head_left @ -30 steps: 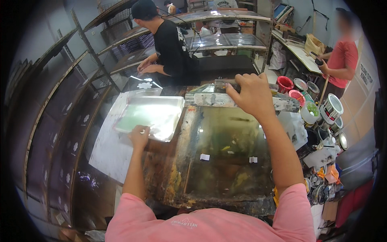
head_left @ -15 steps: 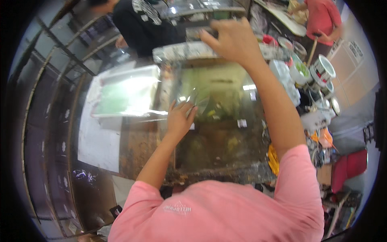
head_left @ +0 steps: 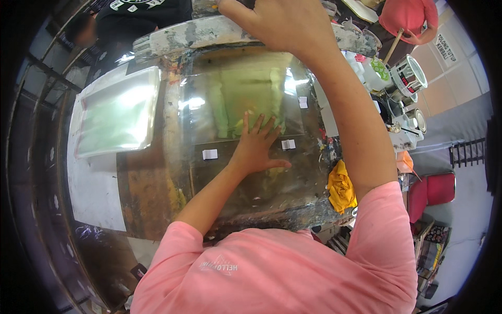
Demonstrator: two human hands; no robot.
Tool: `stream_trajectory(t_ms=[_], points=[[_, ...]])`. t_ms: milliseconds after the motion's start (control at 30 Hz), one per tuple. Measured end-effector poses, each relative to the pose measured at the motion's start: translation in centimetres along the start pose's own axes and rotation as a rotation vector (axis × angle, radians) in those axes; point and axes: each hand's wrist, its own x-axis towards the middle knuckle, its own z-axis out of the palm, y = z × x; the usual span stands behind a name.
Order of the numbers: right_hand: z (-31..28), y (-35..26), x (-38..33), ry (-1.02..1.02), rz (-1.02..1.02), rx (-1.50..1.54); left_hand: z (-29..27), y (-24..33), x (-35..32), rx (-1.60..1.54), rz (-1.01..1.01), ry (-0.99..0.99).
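Observation:
My left hand (head_left: 256,146) lies with fingers spread on a clear plastic sheet (head_left: 204,123). The sheet rests on a dark, glossy worktop (head_left: 225,186), with a pale green patch showing beneath its middle. Small white tabs (head_left: 209,154) sit around the sheet's edges. My right hand (head_left: 282,23) is raised at the far side, above a paint-spattered whitish bar (head_left: 193,34). Its thumb points left, but the upper picture edge cuts off its fingers, so any hold is hidden. To the left, a stack of clear plastic sheets (head_left: 120,112) lies on white paper (head_left: 97,183).
A yellow cloth (head_left: 341,187) lies by the worktop's right edge. Paint cans (head_left: 408,76) and tubs crowd the right side, with a red chair (head_left: 439,188) beyond. One person in black (head_left: 141,15) is at the far left, another in red (head_left: 408,21) at the far right.
My left hand has moved from the sheet's left side onto its near middle and spread flat. The sheet now lies flatter by the tabs. My right hand appears higher, partly beyond the picture edge.

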Motion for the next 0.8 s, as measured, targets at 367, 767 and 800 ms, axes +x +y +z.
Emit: stream_trajectory(t_ms=[367,767,800], points=[[0.2,-0.1,0.2,-0.036,0.025,0.007,-0.2,-0.1,-0.4,0.017,0.086,0.096],[0.4,-0.1,-1.0,-0.007,-0.004,-0.075,0.8,-0.5,-0.4,-0.031,0.151,0.241],[0.7,-0.5,-1.1,0.007,-0.017,-0.062,0.5,-0.6,-0.8,-0.067,0.157,0.266]])
